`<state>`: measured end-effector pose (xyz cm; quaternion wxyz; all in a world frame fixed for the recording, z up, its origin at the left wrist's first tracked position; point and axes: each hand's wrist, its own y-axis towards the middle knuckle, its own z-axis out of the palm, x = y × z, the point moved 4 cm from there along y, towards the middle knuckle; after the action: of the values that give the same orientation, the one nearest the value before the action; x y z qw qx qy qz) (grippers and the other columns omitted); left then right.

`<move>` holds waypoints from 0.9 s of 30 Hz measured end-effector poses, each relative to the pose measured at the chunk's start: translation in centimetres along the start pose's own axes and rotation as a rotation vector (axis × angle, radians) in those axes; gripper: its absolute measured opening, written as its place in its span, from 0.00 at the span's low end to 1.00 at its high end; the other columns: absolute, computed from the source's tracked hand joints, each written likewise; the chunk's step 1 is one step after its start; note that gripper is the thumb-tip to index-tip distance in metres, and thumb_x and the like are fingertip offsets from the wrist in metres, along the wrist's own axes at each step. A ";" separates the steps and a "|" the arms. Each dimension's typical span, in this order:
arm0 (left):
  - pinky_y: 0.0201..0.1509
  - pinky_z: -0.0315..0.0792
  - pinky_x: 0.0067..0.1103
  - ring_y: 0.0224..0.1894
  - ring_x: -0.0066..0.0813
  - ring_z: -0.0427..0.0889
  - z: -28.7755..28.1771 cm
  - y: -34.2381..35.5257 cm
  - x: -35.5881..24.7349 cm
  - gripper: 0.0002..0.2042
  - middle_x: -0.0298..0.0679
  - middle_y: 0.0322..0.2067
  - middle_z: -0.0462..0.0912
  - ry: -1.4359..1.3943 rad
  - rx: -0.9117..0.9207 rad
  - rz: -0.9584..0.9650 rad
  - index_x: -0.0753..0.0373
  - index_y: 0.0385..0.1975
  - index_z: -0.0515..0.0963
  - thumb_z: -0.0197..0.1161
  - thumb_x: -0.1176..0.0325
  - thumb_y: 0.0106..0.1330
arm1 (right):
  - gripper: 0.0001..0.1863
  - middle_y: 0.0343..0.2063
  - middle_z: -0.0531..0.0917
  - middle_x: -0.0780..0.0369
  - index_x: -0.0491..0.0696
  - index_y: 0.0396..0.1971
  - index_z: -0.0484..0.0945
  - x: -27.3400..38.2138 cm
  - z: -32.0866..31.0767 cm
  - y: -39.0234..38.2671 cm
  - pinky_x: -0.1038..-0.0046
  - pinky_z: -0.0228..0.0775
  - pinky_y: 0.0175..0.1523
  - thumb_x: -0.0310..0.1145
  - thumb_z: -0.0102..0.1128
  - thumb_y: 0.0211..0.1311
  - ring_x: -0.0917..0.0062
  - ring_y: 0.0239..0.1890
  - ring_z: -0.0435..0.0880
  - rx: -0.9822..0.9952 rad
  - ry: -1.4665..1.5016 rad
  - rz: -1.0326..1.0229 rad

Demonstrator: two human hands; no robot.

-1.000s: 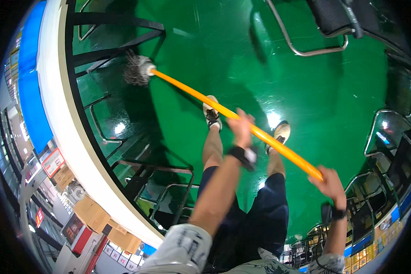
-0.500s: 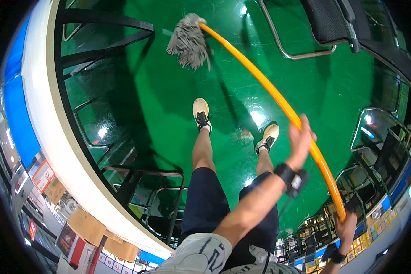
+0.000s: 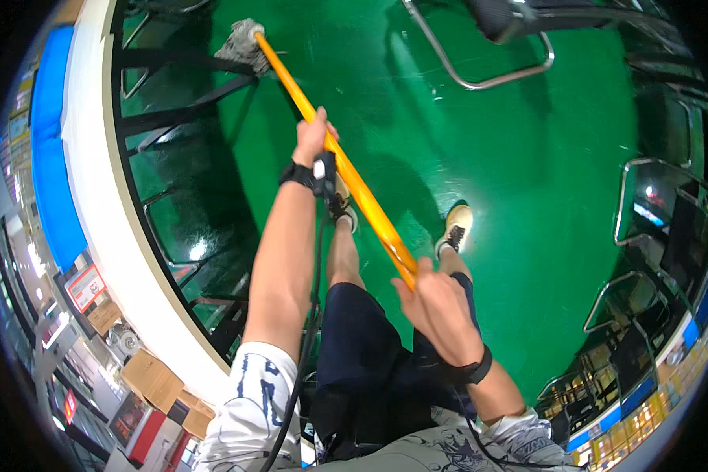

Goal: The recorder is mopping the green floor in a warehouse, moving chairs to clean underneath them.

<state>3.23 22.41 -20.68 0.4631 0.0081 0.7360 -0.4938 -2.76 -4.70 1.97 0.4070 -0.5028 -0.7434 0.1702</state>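
Note:
A mop with an orange-yellow handle (image 3: 362,197) slants across the view, from my right side up to the far left. Its grey string head (image 3: 244,47) is on the green floor beside the black legs of a table. My left hand (image 3: 313,135) grips the handle partway along, arm stretched forward. Nearer my body, my right hand (image 3: 440,307) is closed around the handle's top end. Both wrists wear black bands.
Along the left runs a white tabletop (image 3: 126,236) on black metal legs (image 3: 177,59). A metal-framed chair (image 3: 495,79) stands ahead on the green floor (image 3: 527,197). More chairs (image 3: 645,204) line the right side. Cardboard boxes (image 3: 153,377) sit at the lower left.
The mop head has moved away and left, toward the table legs. Both hands have swung left with the handle; my right hand has come in from the far right to before my body.

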 end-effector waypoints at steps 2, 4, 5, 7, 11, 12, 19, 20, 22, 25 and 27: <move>0.09 0.63 0.25 0.06 0.29 0.68 4.7 -4.0 3.6 0.14 0.39 0.06 0.67 0.002 -0.001 0.047 0.66 0.17 0.62 0.50 0.64 0.59 | 0.15 0.16 0.75 0.50 0.41 0.27 0.68 -6.1 -1.1 -3.0 0.61 0.68 0.27 0.39 0.55 0.49 0.56 0.22 0.76 0.002 0.076 0.135; 0.08 0.64 0.25 0.08 0.29 0.70 10.2 -9.9 8.6 0.11 0.42 0.11 0.70 -0.046 -0.094 -0.014 0.65 0.22 0.61 0.50 0.65 0.60 | 0.17 0.19 0.75 0.50 0.43 0.26 0.69 -13.6 -2.3 -7.8 0.60 0.67 0.29 0.42 0.57 0.47 0.53 0.25 0.75 0.069 0.116 0.212; 0.13 0.67 0.29 0.12 0.34 0.73 13.8 -14.7 10.5 0.10 0.44 0.15 0.73 -0.042 -0.174 -0.072 0.66 0.27 0.62 0.52 0.65 0.58 | 0.18 0.21 0.76 0.49 0.43 0.27 0.70 -17.8 -3.2 -11.3 0.61 0.67 0.30 0.43 0.58 0.46 0.53 0.28 0.74 0.093 0.116 0.227; 0.12 0.66 0.26 0.11 0.30 0.70 18.9 -22.0 15.7 0.11 0.39 0.14 0.69 0.330 -0.365 -0.073 0.67 0.28 0.58 0.50 0.67 0.59 | 0.19 0.24 0.77 0.51 0.44 0.36 0.72 -22.9 -6.8 -18.7 0.67 0.68 0.32 0.41 0.58 0.47 0.60 0.27 0.77 0.205 0.200 0.312; 0.18 0.73 0.24 0.19 0.26 0.74 32.6 -37.2 19.3 0.12 0.38 0.21 0.71 -0.788 0.265 -0.370 0.64 0.31 0.64 0.57 0.65 0.56 | 0.20 0.23 0.77 0.51 0.43 0.30 0.74 -29.0 -20.4 -29.4 0.68 0.66 0.29 0.39 0.63 0.36 0.60 0.25 0.76 0.399 -0.256 0.672; 0.26 0.75 0.29 0.21 0.28 0.75 35.7 -41.7 16.9 0.14 0.38 0.24 0.71 -0.784 0.443 -0.734 0.63 0.30 0.65 0.59 0.61 0.55 | 0.15 0.21 0.76 0.50 0.42 0.25 0.75 -32.1 -23.8 -34.2 0.66 0.65 0.28 0.36 0.63 0.36 0.57 0.24 0.74 0.184 -0.415 0.599; 0.26 0.69 0.31 0.20 0.32 0.69 40.4 -39.9 9.0 0.18 0.36 0.21 0.66 -1.347 0.369 -1.193 0.56 0.31 0.64 0.55 0.48 0.53 | 0.20 0.21 0.77 0.56 0.48 0.40 0.69 -26.1 -36.7 -31.1 0.67 0.67 0.24 0.23 0.55 0.42 0.63 0.22 0.76 -0.460 -1.161 0.319; 0.28 0.69 0.29 0.22 0.29 0.69 38.5 -38.7 6.2 0.17 0.35 0.21 0.66 -1.483 0.452 -1.103 0.57 0.28 0.63 0.54 0.50 0.55 | 0.20 0.22 0.77 0.56 0.48 0.41 0.68 -26.6 -39.2 -31.1 0.67 0.67 0.23 0.23 0.56 0.42 0.62 0.22 0.76 -0.459 -1.262 0.357; 0.30 0.68 0.24 0.21 0.24 0.65 33.1 -33.9 1.4 0.17 0.32 0.19 0.60 -1.668 0.518 -0.942 0.56 0.22 0.58 0.51 0.50 0.58 | 0.21 0.22 0.77 0.56 0.48 0.41 0.69 -24.3 -42.4 -26.9 0.66 0.67 0.24 0.25 0.56 0.41 0.62 0.23 0.76 -0.444 -1.393 0.217; 0.29 0.69 0.27 0.20 0.26 0.67 23.3 -24.9 -0.8 0.17 0.32 0.16 0.63 -1.783 0.430 -0.675 0.57 0.22 0.59 0.51 0.50 0.58 | 0.22 0.25 0.76 0.55 0.48 0.41 0.69 -15.2 -38.9 -13.3 0.65 0.65 0.34 0.27 0.60 0.40 0.61 0.30 0.74 -0.481 -1.301 0.092; 0.33 0.70 0.31 0.21 0.31 0.71 13.0 -18.7 0.3 0.19 0.37 0.15 0.69 -1.556 0.274 -0.355 0.58 0.21 0.63 0.46 0.47 0.60 | 0.18 0.23 0.74 0.55 0.45 0.33 0.73 -6.7 -30.8 -4.2 0.66 0.65 0.33 0.27 0.63 0.35 0.62 0.28 0.73 -0.273 -1.399 -0.045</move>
<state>3.07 3.19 -8.51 0.7520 -0.3979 0.1263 -0.5100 19.71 -17.30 20.65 -0.2289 -0.3067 -0.8551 0.3499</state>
